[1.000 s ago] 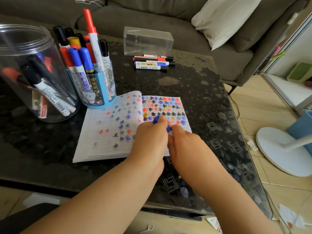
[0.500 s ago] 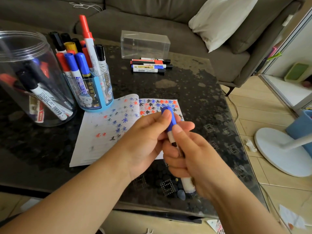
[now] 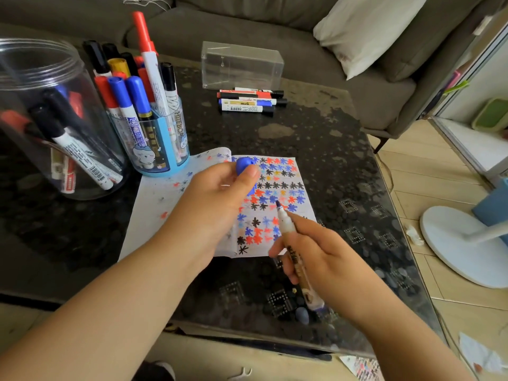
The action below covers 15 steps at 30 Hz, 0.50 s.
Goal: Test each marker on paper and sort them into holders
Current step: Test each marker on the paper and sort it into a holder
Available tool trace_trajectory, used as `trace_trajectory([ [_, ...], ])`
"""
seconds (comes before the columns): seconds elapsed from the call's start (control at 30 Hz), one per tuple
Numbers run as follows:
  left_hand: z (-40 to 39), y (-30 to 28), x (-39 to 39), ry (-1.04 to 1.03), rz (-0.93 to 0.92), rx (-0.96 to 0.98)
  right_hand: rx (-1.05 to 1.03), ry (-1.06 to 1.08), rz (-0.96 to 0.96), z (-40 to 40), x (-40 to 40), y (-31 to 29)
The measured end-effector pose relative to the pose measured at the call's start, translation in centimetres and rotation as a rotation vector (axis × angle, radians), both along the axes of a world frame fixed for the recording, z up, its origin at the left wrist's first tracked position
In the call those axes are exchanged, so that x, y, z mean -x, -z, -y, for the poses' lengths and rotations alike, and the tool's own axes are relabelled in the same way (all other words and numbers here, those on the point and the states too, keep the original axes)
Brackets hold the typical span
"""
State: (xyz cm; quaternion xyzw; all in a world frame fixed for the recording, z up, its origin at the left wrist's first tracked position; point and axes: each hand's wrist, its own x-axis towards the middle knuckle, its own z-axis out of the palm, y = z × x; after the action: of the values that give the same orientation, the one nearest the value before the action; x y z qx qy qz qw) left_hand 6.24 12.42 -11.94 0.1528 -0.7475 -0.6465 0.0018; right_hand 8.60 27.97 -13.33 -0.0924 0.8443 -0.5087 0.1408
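A: Head view, the only one we've got. The right hand [image 3: 324,259] has its grip wrapped round a blue marker [image 3: 292,248], uncapped, tip aimed up and away from the person.

B: And the left hand [image 3: 220,199]?

A: Its grip pinches the blue cap [image 3: 243,165], thumb over it, held above the upper part of the notebook page [image 3: 299,213].

B: So where's the target?

A: Directly under the nib. The tip hangs over the middle of the page, among rows of red, blue and black star marks. I can't tell whether it's touching the paper.

B: Which way does the marker lie?

A: Its long axis runs from the right hand's palm, low and near the person, diagonally up-left to the nib. The tail pokes out below the hand over the dark worktop [image 3: 330,149].

B: So the right hand does the testing.

A: I'd say so. It's the nearer hand to a bare patch, and bare paper lies just right of and below the tip. A short drop would land a mark there.

B: Then sorting?

A: Likely recap first; the cap sits up-left of the nib. The blue marker holder [image 3: 165,149] and the clear jar [image 3: 55,119] stand to the left, nearer the left hand. More markers [image 3: 250,101] lie beside a clear box [image 3: 242,66] at the far edge.
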Motion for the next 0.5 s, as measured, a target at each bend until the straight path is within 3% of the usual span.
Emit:
trace_trajectory([
  [0.13, 0.9, 0.0, -0.2, 0.026, -0.029, 0.160, 0.292, 0.078, 0.180, -0.2, -0.3, 0.1],
  [0.33, 1.5, 0.5, 0.0, 0.113, -0.034, 0.304, 0.945, 0.238, 0.494, -0.5, 0.1, -0.3],
  [0.4, 1.7, 0.8, 0.1, 0.131, -0.035, 0.342, 1.008, 0.240, 0.516, -0.3, 0.2, -0.2],
  [0.5, 1.9, 1.1, 0.4, 0.159, -0.036, 0.368, 0.931, 0.164, 0.460, 0.0, 0.5, 0.8],
])
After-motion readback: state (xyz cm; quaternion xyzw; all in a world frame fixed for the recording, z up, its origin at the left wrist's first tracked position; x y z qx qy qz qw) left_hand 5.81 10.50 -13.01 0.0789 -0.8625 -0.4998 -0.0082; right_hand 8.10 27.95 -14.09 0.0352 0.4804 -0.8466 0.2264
